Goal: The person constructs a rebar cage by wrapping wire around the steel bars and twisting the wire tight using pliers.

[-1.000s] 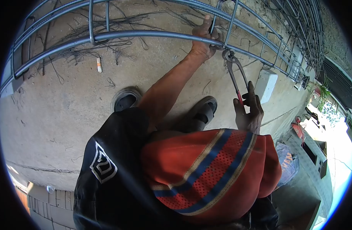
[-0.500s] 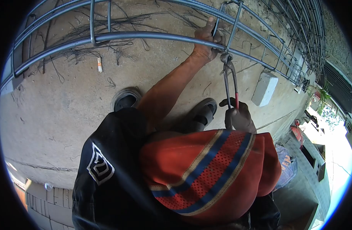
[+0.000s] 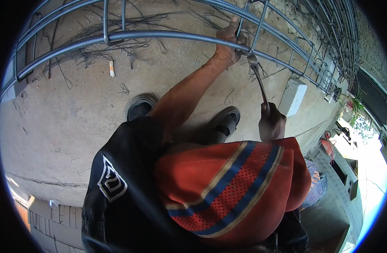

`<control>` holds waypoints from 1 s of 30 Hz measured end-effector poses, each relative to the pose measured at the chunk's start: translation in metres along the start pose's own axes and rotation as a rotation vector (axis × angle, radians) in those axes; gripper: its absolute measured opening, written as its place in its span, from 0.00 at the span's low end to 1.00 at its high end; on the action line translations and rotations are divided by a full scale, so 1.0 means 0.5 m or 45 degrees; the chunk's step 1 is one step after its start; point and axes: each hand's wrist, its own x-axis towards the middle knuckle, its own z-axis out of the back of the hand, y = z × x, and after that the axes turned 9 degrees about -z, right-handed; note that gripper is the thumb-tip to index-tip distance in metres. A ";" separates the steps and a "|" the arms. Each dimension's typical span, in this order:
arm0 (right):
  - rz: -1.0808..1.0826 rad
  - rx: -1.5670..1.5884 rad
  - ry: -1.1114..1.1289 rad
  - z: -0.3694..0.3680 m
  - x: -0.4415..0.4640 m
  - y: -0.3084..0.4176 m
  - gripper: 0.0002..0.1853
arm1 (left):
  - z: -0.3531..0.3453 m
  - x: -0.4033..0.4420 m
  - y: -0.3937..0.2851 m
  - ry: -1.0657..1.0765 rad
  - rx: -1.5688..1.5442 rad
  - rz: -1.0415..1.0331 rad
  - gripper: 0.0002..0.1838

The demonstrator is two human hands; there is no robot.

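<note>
In the head view, the right hand point(image 3: 272, 122) clasps the pincers point(image 3: 259, 80), their head at the near bar of the rebar cage point(image 3: 168, 35) beside the left hand point(image 3: 228, 41), whose hold is partly hidden; an off-centre bite might slip, nipping fingers.

left hand point(image 3: 230, 41): gripping blue-grey steel rebar cage point(image 3: 159, 36) at a crossbar
right hand point(image 3: 272, 122): closed on long-handled metal pincers point(image 3: 260, 81), head up at lower bar
floor: white rectangular block point(image 3: 293, 97) right of pincers
</note>
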 end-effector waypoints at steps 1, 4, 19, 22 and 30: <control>-0.223 0.284 0.342 0.005 0.005 0.001 0.16 | 0.000 0.005 0.000 -0.001 0.022 -0.005 0.30; -0.304 0.601 0.787 -0.015 0.001 -0.012 0.31 | 0.007 0.008 0.006 0.037 -0.002 0.013 0.30; 0.244 1.097 0.420 -0.045 -0.021 -0.034 0.25 | 0.026 -0.166 -0.027 -0.004 0.153 0.142 0.37; -0.050 1.420 0.679 0.001 -0.027 -0.025 0.23 | 0.029 -0.255 -0.048 0.460 0.398 -0.024 0.32; 0.005 1.642 0.914 0.080 -0.006 -0.023 0.25 | -0.055 -0.277 -0.135 0.575 0.670 0.487 0.24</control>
